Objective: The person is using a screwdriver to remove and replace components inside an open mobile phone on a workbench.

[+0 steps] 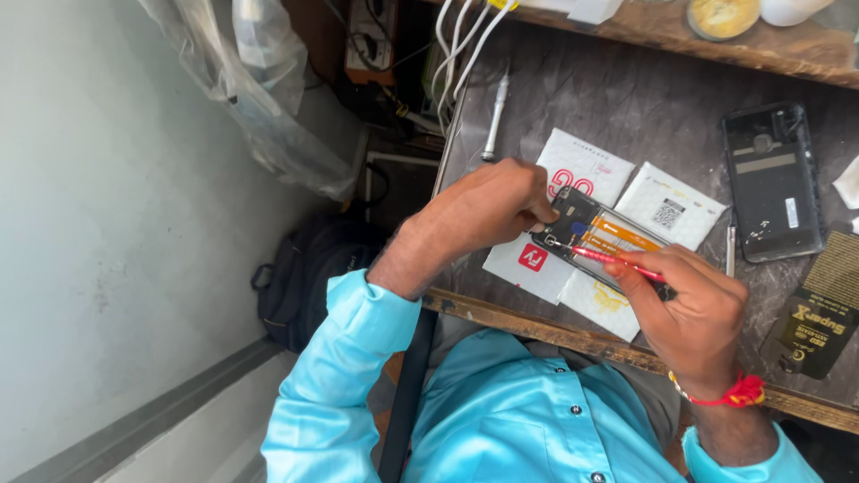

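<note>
Pinching the opened phone (598, 234) at its upper corner, my left hand (488, 210) steadies it over the packets on the dark bench (626, 98). My right hand (693, 309) is closed around a red screwdriver (617, 260), its tip resting near the phone's lower left corner. I judge the tip could slip and scratch the board or the orange strip beside it, since the phone rests on soft, uneven packets. A loosened screw could roll off the wooden edge (537, 326). Under the phone lie white square packets (667, 207): one with red round figures, one with a small black square code, one with a red patch. A dark phone back cover (771, 183) lies well apart to the right, and a black packet with gold lettering (819, 313) sits near my right wrist.
</note>
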